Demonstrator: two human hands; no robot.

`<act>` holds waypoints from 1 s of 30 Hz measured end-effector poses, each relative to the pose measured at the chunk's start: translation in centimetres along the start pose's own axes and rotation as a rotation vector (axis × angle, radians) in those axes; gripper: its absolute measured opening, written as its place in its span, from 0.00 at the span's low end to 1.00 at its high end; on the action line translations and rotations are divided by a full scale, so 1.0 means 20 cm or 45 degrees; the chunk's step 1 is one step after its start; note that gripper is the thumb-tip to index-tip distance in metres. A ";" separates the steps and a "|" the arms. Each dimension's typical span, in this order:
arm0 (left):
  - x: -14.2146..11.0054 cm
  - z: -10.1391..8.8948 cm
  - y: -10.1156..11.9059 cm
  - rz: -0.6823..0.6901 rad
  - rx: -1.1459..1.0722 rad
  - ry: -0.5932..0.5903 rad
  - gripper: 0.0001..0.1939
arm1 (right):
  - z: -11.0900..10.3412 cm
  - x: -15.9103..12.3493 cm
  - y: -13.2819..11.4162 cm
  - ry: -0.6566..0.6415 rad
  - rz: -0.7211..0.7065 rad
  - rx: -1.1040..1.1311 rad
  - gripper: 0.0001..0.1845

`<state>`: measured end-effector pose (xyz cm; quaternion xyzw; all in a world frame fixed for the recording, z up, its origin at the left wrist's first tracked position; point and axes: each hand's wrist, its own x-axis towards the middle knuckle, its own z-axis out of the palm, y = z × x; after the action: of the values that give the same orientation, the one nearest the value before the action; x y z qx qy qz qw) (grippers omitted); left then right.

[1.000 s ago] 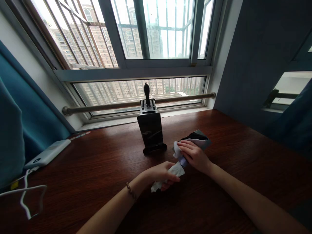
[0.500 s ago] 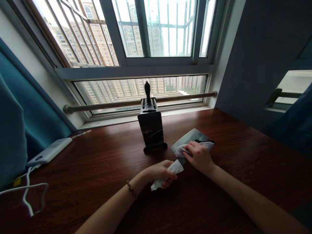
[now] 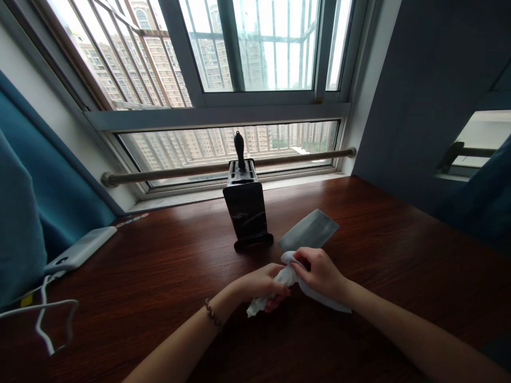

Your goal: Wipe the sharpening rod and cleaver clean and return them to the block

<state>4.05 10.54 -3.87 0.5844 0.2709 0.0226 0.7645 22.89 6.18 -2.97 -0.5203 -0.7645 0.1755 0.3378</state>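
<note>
A cleaver lies flat on the dark wooden table, its wide grey blade (image 3: 309, 231) pointing away from me to the right of the knife block. My left hand (image 3: 261, 284) is closed round the handle end, which is hidden, with crumpled white tissue (image 3: 255, 306) sticking out under the fingers. My right hand (image 3: 319, 272) is closed on a white cloth (image 3: 325, 301) at the base of the blade. Part of that cloth trails under the wrist. The two hands almost touch.
A black knife block (image 3: 247, 213) stands behind the hands, with one black handle (image 3: 239, 149) sticking out of its top. A white power bank (image 3: 80, 249) and its white cable (image 3: 43, 319) lie at the left, beside a blue curtain (image 3: 24, 223). A window rail (image 3: 179, 171) runs along the sill.
My right hand has pulled the cloth back from over the blade toward the handle end, so the blade now lies uncovered. My left hand has stayed put.
</note>
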 end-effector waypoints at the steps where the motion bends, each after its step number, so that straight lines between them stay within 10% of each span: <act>1: 0.00 0.00 0.00 0.007 0.003 -0.010 0.15 | -0.01 0.00 0.00 0.000 -0.001 -0.043 0.11; 6: 0.00 0.00 0.00 0.006 -0.061 -0.024 0.13 | -0.03 0.02 0.04 0.152 0.145 -0.521 0.09; 12: 0.00 0.00 0.00 -0.010 -0.057 -0.008 0.15 | -0.01 0.02 0.03 -0.030 -0.093 -0.252 0.10; 21: 0.00 0.01 0.01 -0.012 -0.059 -0.036 0.16 | -0.25 0.14 0.35 0.396 0.498 -0.915 0.07; 30: 0.00 0.01 0.00 0.015 -0.053 -0.007 0.14 | -0.12 0.09 0.20 0.104 -0.040 -0.528 0.07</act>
<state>4.11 10.39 -3.93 0.5701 0.2647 0.0312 0.7772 26.86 9.30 -3.12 -0.5734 -0.7779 -0.0121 0.2569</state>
